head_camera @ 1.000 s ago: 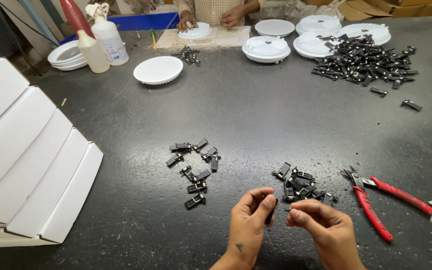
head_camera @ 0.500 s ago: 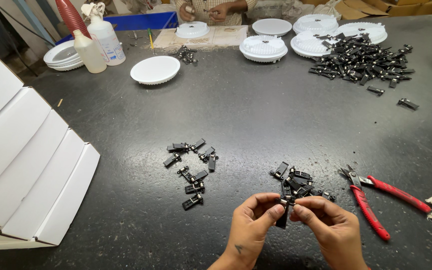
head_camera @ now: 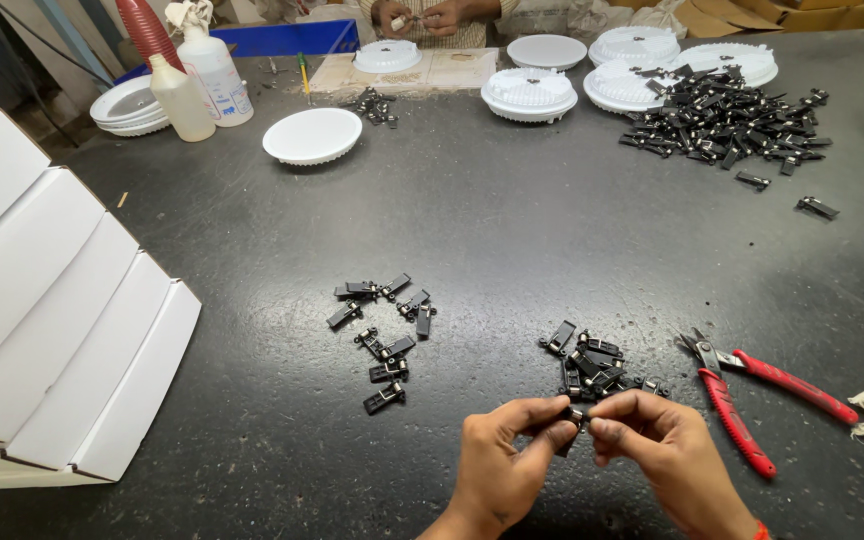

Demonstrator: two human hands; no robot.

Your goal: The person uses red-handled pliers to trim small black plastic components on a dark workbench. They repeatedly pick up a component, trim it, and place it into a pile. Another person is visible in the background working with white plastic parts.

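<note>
Wide bare stretch of dark table (head_camera: 512,240) mid-way, easy to pass. Near edge is crowded: left clip cluster (head_camera: 384,335), right clip pile (head_camera: 597,368) just beyond both hands, red pliers (head_camera: 752,385) to the right. White boxes (head_camera: 52,320) block the left side. Far end is packed with white discs (head_camera: 530,92), a big clip heap (head_camera: 722,118) and bottles (head_camera: 197,85).

An assembly workshop: dark worktable (head_camera: 512,250) strewn with black clips (head_camera: 722,120), white housings (head_camera: 530,92), red pliers (head_camera: 752,385).
</note>
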